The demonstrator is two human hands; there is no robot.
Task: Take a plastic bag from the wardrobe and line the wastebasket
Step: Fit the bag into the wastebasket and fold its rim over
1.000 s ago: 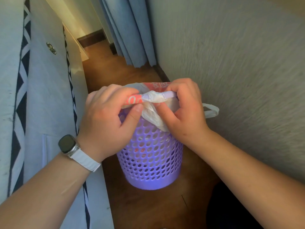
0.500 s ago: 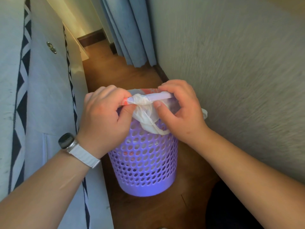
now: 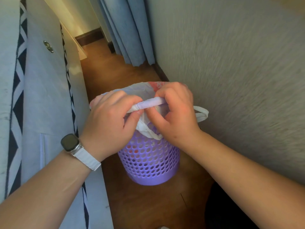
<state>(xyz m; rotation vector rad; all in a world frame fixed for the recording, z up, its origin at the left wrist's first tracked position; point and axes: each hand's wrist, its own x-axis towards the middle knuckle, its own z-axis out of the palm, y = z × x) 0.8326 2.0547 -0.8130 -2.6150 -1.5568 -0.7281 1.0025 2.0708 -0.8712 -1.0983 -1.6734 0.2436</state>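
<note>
A pale textured wall (image 3: 231, 63) runs down the right side of this narrow passage, and a grey bedspread with black zigzag bands (image 3: 41, 96) hangs down the left. Between them lies the wooden floor (image 3: 148, 204), with blue curtains (image 3: 128, 30) falling at the far end.

On the floor, close to the wall, stands the purple wastebasket (image 3: 150, 162), its side pierced with round holes. A white plastic bag (image 3: 140, 90) sits inside it, the mouth billowing above the rim with a patch of red print at the far edge. One handle loop (image 3: 201, 114) droops over the rim toward the wall.

Both hands work at the near rim. The left hand (image 3: 109, 123), a smartwatch with a white strap (image 3: 72, 143) on its wrist, pinches a twisted bunch of bag film between thumb and fingers. The right hand (image 3: 176, 118) is curled over the rim just beside it, fingertips pressing the film where it is stretched over the purple edge. The thumbs nearly meet.
</note>
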